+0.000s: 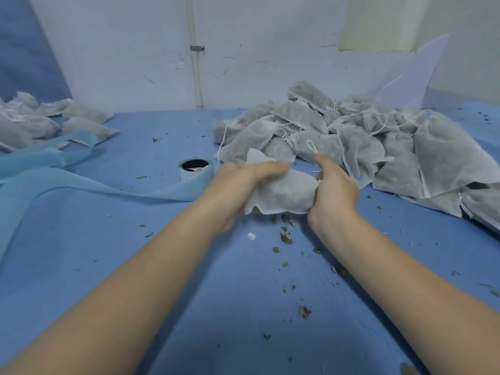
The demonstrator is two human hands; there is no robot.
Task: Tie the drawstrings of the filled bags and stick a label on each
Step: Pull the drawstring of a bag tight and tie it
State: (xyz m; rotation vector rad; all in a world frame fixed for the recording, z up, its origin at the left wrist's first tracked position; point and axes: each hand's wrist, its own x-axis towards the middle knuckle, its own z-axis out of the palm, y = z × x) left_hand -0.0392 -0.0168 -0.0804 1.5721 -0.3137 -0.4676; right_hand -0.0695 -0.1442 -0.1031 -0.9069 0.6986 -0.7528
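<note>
Bag clasped in left hand curled grip, right hand pinching drawstring

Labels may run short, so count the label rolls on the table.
1: a label roll stands on the blue table, left of the left hand. Others may be hidden under the bag pile.

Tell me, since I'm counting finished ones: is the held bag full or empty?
Full: the bag bulges with dark contents between the left hand and right hand.
</note>
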